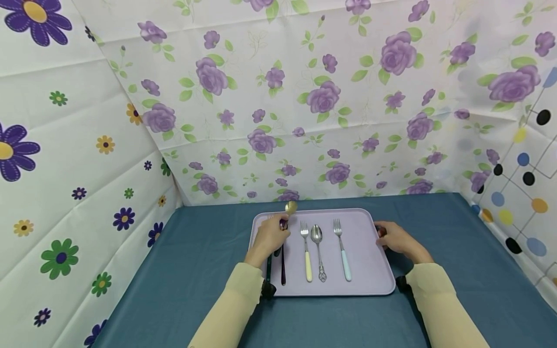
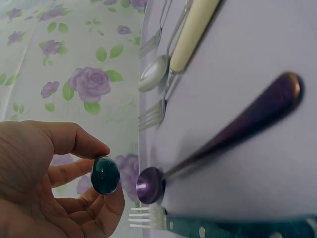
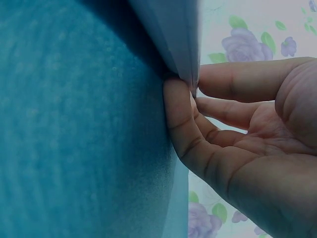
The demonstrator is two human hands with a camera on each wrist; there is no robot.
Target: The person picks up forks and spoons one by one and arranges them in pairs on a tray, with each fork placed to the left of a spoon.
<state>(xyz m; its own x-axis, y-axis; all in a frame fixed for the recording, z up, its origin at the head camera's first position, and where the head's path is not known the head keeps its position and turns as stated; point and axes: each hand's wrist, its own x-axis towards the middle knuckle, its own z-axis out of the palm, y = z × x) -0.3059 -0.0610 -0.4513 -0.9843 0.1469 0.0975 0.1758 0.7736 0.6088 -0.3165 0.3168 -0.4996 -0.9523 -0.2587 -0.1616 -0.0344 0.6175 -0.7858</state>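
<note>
My left hand (image 1: 271, 237) holds a spoon (image 1: 290, 208) with a gold-coloured bowl above the left part of a pale lilac tray (image 1: 363, 261). In the left wrist view, the thumb and fingers pinch it, and the rounded end of its dark green handle (image 2: 105, 175) faces the camera. Beneath that hand lie a dark purple spoon (image 2: 237, 121) and a green-handled fork (image 2: 237, 225), partly hidden in the head view. At the tray's right edge, my right hand (image 1: 398, 238) grips the rim (image 3: 188, 44), thumb above and a finger underneath.
On the tray lie a cream-handled fork (image 1: 308, 266), a silver spoon (image 1: 320, 256) with an ornate handle and a light-blue-handled fork (image 1: 345, 258). A blue-green cloth (image 1: 191, 270) covers the table. Flowered sheets (image 1: 270, 116) hang behind and at the sides.
</note>
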